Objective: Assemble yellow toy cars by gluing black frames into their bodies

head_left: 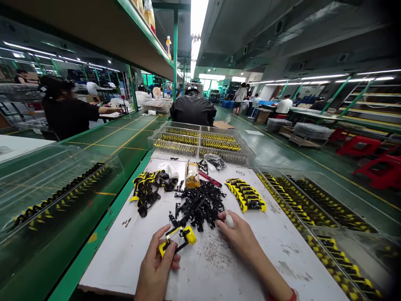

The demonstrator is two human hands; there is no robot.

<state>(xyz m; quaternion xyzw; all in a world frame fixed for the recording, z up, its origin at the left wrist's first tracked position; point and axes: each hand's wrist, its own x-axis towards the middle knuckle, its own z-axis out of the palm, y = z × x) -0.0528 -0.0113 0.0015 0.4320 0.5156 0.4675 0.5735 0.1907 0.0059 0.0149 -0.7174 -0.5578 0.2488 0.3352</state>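
My left hand (161, 255) is closed around a yellow-and-black plastic housing (178, 240), held tilted just above the white board. My right hand (236, 232) is at the near right edge of a heap of small black plastic parts (200, 202). Its thumb and fingers are pinched at a black part there, mostly hidden by the fingertips. A whitish cover, like a finger cot (229, 220), shows on one finger. Left of the heap lies a loose pile of yellow-and-black housings (148, 186). To its right, several more housings (246, 194) stand in a neat row.
Behind the heap are a small amber box (192, 177), a red pen-like tool (210, 179) and a plastic bag (214, 161). Clear trays of parts flank the white board (115, 251): far tray (200, 144), right tray (313, 200), left tray (62, 196). A person (192, 106) sits ahead.
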